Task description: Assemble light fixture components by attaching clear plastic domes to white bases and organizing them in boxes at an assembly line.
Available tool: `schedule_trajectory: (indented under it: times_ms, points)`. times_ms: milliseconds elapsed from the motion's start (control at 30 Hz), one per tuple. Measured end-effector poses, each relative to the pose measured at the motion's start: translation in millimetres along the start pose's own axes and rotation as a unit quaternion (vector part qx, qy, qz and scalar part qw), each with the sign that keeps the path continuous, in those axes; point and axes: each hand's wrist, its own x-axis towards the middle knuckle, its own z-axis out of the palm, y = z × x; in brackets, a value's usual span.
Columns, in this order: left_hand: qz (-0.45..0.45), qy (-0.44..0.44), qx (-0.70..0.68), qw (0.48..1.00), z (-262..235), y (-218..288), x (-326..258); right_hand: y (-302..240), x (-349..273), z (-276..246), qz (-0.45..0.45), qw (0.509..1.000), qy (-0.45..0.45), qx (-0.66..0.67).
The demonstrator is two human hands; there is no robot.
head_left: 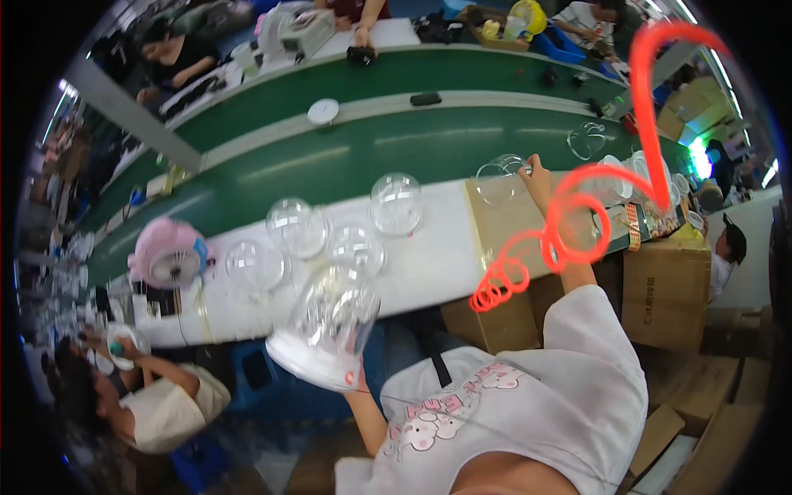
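Note:
In front of my body, low and left of the middle, my left hand (355, 373) holds a large clear plastic dome with a white base (326, 318). The dome is tilted and slightly blurred, and it hides most of those fingers. My right hand (537, 177) reaches out to the far right side of the work surface. Its fingers are closed on the edge of a clear plastic cup-like shell (497, 181). Several clear domes, among them one round dome (396, 202), stand on the white tabletop (429, 272) between my hands and the green conveyor belt.
A red coiled hose (582, 177) hangs across my right arm. On the left stands a pink fan (169, 254). A green conveyor (272, 169) runs behind the table, carrying a white disc (323, 111) and another clear shell (586, 140). Cardboard boxes (667, 289) stand right. Co-workers sit around.

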Motion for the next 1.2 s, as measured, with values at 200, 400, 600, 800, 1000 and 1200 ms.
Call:
schedule_trajectory:
  times_ms: [200, 400, 600, 800, 1000, 1200]
  points:
    - [0.058, -0.205, 0.314, 0.925, -12.9, -23.1, -3.1, 8.3, -31.7, 4.4, -0.038, 0.994, -0.099, 0.029]
    - [-0.023, -0.103, -0.303, 0.947, -15.1, -26.2, -40.6, -9.0, -103.6, -115.9, 0.017, 0.875, 0.294, 0.384]
    - [-0.048, -0.270, -0.406, 0.872, 60.3, 54.6, -36.5, -150.9, -314.9, -189.5, 0.045, 0.822, -0.176, 0.540]
    - [-0.135, -0.312, -0.322, 0.884, 42.2, 41.2, -51.3, -193.5, -281.0, -105.8, 0.185, 0.434, -0.417, 0.777]
    - [-0.060, -0.220, -0.116, 0.967, 61.6, 97.6, -63.5, -200.6, -283.0, -78.6, 0.383, 0.337, -0.347, 0.787]
    - [-0.117, -0.116, -0.314, 0.935, 60.8, 90.3, -66.4, -217.9, -291.4, -99.6, 0.269, 0.532, -0.316, 0.738]
